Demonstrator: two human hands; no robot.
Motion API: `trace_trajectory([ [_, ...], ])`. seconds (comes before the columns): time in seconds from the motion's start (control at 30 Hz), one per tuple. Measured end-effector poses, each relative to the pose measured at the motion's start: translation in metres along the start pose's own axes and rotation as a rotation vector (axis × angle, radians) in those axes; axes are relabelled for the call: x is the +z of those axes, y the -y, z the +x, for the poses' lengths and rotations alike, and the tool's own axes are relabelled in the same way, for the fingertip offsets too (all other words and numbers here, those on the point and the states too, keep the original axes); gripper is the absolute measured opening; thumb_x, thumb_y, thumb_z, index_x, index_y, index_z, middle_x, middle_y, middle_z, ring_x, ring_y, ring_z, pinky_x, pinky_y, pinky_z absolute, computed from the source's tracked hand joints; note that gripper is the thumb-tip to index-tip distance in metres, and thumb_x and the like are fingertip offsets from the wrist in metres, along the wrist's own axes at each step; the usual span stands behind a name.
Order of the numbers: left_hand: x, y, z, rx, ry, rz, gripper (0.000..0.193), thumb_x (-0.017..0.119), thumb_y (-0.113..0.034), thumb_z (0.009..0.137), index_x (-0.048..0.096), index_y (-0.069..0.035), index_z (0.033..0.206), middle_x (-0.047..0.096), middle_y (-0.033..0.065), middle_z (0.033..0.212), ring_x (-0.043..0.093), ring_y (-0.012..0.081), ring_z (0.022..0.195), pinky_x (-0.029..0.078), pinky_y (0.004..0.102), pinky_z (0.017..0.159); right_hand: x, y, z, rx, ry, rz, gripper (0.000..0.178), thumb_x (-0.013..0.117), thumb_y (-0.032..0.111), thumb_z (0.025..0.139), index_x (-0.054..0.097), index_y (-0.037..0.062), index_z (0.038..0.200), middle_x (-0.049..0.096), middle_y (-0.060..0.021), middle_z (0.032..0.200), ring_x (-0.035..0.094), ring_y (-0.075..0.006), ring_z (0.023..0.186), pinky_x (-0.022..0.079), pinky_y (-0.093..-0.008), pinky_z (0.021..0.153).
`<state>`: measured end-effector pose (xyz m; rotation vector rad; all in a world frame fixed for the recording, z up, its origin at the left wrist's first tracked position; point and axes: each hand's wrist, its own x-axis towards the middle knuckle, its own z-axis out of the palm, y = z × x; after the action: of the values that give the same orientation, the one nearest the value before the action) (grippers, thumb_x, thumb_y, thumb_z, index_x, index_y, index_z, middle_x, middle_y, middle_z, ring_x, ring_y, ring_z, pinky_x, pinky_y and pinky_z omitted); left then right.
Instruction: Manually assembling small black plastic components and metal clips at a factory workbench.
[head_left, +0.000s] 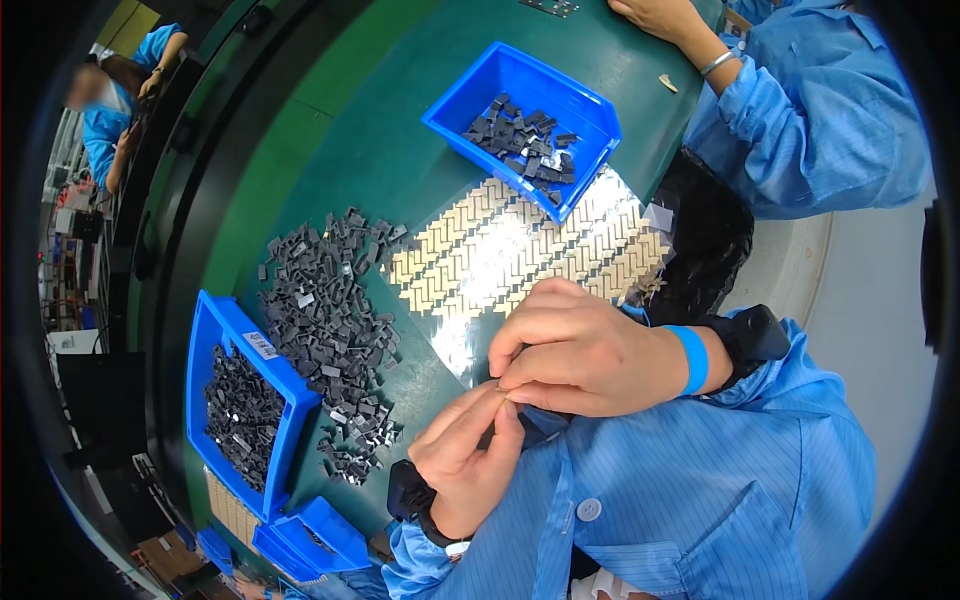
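Note:
My left hand (465,447) and my right hand (590,352) meet in front of my chest, fingertips pinched together. Whatever lies between them is too small and covered to make out. Just beyond my right hand lies a clear sheet (500,245) bearing rows of small tan pieces, with glare across its middle. A loose heap of small black rectangular parts (325,300) spreads over the table to the left of the sheet. At the sheet's far edge stands a blue bin (590,100) holding more black parts (520,135).
A second blue bin (292,385), full of small black parts, stands at the left. Smaller blue bins (330,535) are below it. A co-worker's arm (745,80) rests on the green table (390,120) at the far right. A black bag (715,225) hangs by the table edge.

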<state>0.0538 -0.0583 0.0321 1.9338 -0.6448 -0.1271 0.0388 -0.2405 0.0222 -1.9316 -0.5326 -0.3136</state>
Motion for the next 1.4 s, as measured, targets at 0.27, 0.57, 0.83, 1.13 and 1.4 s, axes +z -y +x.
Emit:
trace_trajectory([
  [0.27, -0.002, 0.002, 0.000, -0.058, 0.062, -0.158, 0.015, 0.062, 0.007, 0.076, 0.064, 0.005, 0.091, 0.066, 0.0164, 0.084, 0.065, 0.0178, 0.067, 0.051, 0.0247, 0.059, -0.003, -0.003, 0.002, 0.047, 0.044, 0.141, 0.009, 0.057, 0.013, 0.081, 0.055, 0.0054, 0.077, 0.055, -0.0044, 0.088, 0.054, -0.0213, 0.081, 0.039, -0.0345, 0.074],
  [0.57, 0.004, -0.002, 0.000, -0.300, -0.094, -0.483, 0.015, 0.058, -0.005, 0.084, 0.063, 0.008, 0.088, 0.064, 0.0170, 0.078, 0.061, 0.0182, 0.058, 0.048, 0.0253, 0.057, -0.017, 0.003, -0.004, 0.589, -0.038, 0.719, 0.010, 0.058, 0.005, 0.086, 0.060, -0.0038, 0.087, 0.061, -0.0062, 0.078, 0.058, -0.0093, 0.072, 0.047, -0.0218, 0.063],
  [0.83, 0.001, 0.001, -0.004, -0.217, -0.041, -0.382, 0.013, 0.057, 0.001, 0.084, 0.062, 0.008, 0.094, 0.064, 0.0161, 0.086, 0.063, 0.0169, 0.070, 0.050, 0.0236, 0.063, 0.003, 0.006, -0.006, 0.608, -0.019, 0.896, 0.013, 0.062, 0.005, 0.083, 0.062, -0.0041, 0.092, 0.062, -0.0049, 0.079, 0.057, -0.0069, 0.070, 0.046, -0.0199, 0.061],
  [1.13, 0.000, 0.007, 0.000, -0.227, -0.128, -0.565, 0.014, 0.061, 0.003, 0.080, 0.064, 0.007, 0.093, 0.060, 0.0187, 0.103, 0.060, 0.0160, 0.085, 0.048, 0.0229, 0.074, 0.000, 0.009, -0.001, 0.514, 0.062, 0.639, 0.012, 0.061, 0.010, 0.083, 0.061, -0.0013, 0.086, 0.060, -0.0013, 0.073, 0.053, -0.0044, 0.066, 0.044, -0.0199, 0.059],
  [1.4, 0.005, 0.008, -0.001, -0.058, -0.215, -0.284, 0.013, 0.063, 0.003, 0.077, 0.065, 0.007, 0.089, 0.060, 0.0177, 0.102, 0.059, 0.0205, 0.090, 0.047, 0.0276, 0.080, 0.009, 0.007, -0.004, 0.619, -0.010, 0.957, 0.014, 0.059, 0.008, 0.085, 0.061, -0.0048, 0.090, 0.061, -0.0049, 0.075, 0.057, -0.0076, 0.069, 0.047, -0.0207, 0.062],
])
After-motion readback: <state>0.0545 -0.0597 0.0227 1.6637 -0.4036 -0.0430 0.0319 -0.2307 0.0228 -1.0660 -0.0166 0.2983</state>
